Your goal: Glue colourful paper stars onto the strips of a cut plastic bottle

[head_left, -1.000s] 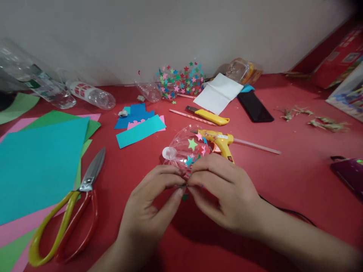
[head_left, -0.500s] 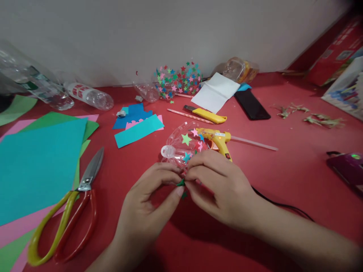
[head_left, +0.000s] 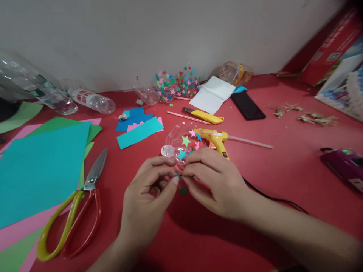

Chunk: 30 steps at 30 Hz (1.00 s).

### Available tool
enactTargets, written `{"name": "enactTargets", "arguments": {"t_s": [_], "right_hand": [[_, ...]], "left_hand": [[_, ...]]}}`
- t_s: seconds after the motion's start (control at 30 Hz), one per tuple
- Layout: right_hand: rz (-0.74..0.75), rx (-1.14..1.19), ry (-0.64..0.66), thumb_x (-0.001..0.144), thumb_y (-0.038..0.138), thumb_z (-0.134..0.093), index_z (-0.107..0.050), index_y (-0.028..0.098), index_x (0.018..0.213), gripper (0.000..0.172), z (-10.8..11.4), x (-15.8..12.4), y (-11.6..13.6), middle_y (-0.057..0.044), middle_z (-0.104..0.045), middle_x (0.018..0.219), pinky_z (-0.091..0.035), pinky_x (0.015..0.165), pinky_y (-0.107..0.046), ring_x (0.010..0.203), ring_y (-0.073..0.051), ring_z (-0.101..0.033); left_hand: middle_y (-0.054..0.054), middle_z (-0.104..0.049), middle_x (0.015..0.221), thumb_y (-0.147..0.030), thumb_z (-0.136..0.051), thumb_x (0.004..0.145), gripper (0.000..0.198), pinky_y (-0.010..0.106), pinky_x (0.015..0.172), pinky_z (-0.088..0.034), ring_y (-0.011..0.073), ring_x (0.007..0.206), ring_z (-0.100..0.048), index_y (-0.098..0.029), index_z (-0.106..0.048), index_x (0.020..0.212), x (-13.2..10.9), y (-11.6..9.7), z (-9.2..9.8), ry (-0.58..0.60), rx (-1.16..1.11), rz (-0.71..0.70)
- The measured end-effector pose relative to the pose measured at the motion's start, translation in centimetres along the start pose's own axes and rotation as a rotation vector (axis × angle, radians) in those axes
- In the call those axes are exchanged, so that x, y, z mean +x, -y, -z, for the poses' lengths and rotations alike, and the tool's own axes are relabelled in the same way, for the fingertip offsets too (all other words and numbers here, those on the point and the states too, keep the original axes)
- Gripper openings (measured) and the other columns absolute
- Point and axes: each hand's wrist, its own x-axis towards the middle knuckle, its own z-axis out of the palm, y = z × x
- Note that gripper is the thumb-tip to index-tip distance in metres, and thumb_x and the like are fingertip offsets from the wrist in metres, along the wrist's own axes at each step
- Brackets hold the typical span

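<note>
Red worktop (head_left: 195, 245), left to right: scissors (head_left: 90, 183); left hand (head_left: 149, 192), its grip pinching a small green star (head_left: 177, 175), seemingly unattached; clear plastic piece (head_left: 176, 146) behind, starred at right, apparently bare at left, hence part-decorated; right hand (head_left: 215, 185) beside the star, its grip indeterminate; glue gun (head_left: 219, 140).

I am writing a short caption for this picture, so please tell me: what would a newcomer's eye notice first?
Probably the large scissors with one yellow and one red handle, lying at the left beside the teal sheet. Next, the cluster of colourful stars at the back, near the wall. In the middle, near the front, the left hand pinches a small green piece, with the right hand close beside it.
</note>
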Motion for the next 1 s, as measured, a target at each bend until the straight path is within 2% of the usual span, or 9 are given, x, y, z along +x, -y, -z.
{"name": "enactTargets", "arguments": {"t_s": [0.23,0.4,0.5,0.6,0.73,0.83,0.93,1.0], "right_hand": [[-0.07,0.061,-0.14,0.087,0.01,-0.058,-0.065,0.014,0.088,0.008,0.6,0.3,-0.5,-0.008,-0.064,0.093,-0.049,0.083,-0.032,0.09,-0.017,-0.059],[-0.23,0.128,-0.245,0.088,0.01,-0.056,-0.064,0.017,0.084,0.011,1.0,0.6,-1.4,-0.005,-0.062,0.088,-0.049,0.078,-0.03,0.086,-0.016,-0.059],[-0.34,0.164,-0.27,0.088,0.012,-0.057,-0.063,0.019,0.086,0.01,0.9,0.6,-2.3,-0.003,-0.06,0.092,-0.048,0.072,-0.028,0.083,-0.014,-0.057],[-0.459,0.171,-0.217,0.088,0.018,-0.059,-0.061,0.02,0.092,0.006,0.6,0.6,-3.2,-0.004,-0.057,0.099,-0.047,0.068,-0.027,0.08,-0.014,-0.056],[-0.581,0.213,-0.16,0.092,0.032,-0.056,-0.057,0.02,0.1,0.015,0.3,0.6,-3.7,-0.006,-0.057,0.106,-0.049,0.072,-0.031,0.084,-0.015,-0.057],[-0.672,0.471,-0.131,0.093,0.038,-0.051,-0.052,0.02,0.106,0.023,0.0,0.7,-3.4,-0.006,-0.06,0.103,-0.053,0.07,-0.032,0.08,-0.015,-0.061],[-0.725,0.825,-0.026,0.092,0.039,-0.054,-0.046,0.02,0.116,0.032,-0.3,0.7,-2.8,-0.006,-0.061,0.102,-0.057,0.067,-0.031,0.076,-0.014,-0.066],[-0.741,0.955,0.025,0.089,0.037,-0.059,-0.043,0.022,0.121,0.038,-0.7,0.9,-2.5,-0.007,-0.061,0.108,-0.058,0.07,-0.031,0.08,-0.014,-0.068]], "left_hand": [[-0.003,-0.062,0.095,-0.022,-0.065,0.083,0.007,0.019,0.055,-0.044,0.0071,0.066,-0.054,-0.025,-0.066,0.077,0.4,0.4,0.3,-0.025,-0.016,0.009],[-0.001,-0.06,0.103,-0.024,-0.068,0.083,0.004,0.02,0.056,-0.045,0.0094,0.073,-0.057,-0.024,-0.065,0.08,0.3,1.2,0.3,-0.037,-0.223,0.094],[-0.001,-0.061,0.106,-0.025,-0.07,0.081,0.005,0.018,0.051,-0.045,0.0068,0.065,-0.056,-0.023,-0.065,0.081,0.6,1.2,0.3,-0.06,-0.364,0.14],[-0.001,-0.063,0.099,-0.025,-0.075,0.075,0.011,0.015,0.045,-0.043,0.0041,0.057,-0.055,-0.02,-0.066,0.072,1.4,0.8,0.6,-0.135,-0.477,0.244],[-0.003,-0.06,0.068,-0.019,-0.079,0.064,0.013,0.011,0.04,-0.039,0.0042,0.052,-0.053,-0.017,-0.069,0.07,2.7,0.5,1.7,-0.29,-0.694,0.434],[-0.005,-0.054,0.059,-0.015,-0.079,0.061,0.015,0.01,0.036,-0.034,0.0032,0.048,-0.048,-0.015,-0.065,0.066,3.4,1.0,2.7,-0.344,-0.851,0.516],[-0.005,-0.053,0.061,-0.013,-0.078,0.063,0.017,0.011,0.033,-0.031,0.0023,0.047,-0.044,-0.015,-0.061,0.066,3.6,1.8,3.2,-0.329,-0.981,0.556],[-0.005,-0.054,0.064,-0.012,-0.077,0.064,0.018,0.011,0.034,-0.031,0.0026,0.047,-0.045,-0.015,-0.06,0.069,3.5,2.1,3.2,-0.315,-1.01,0.542]]}}
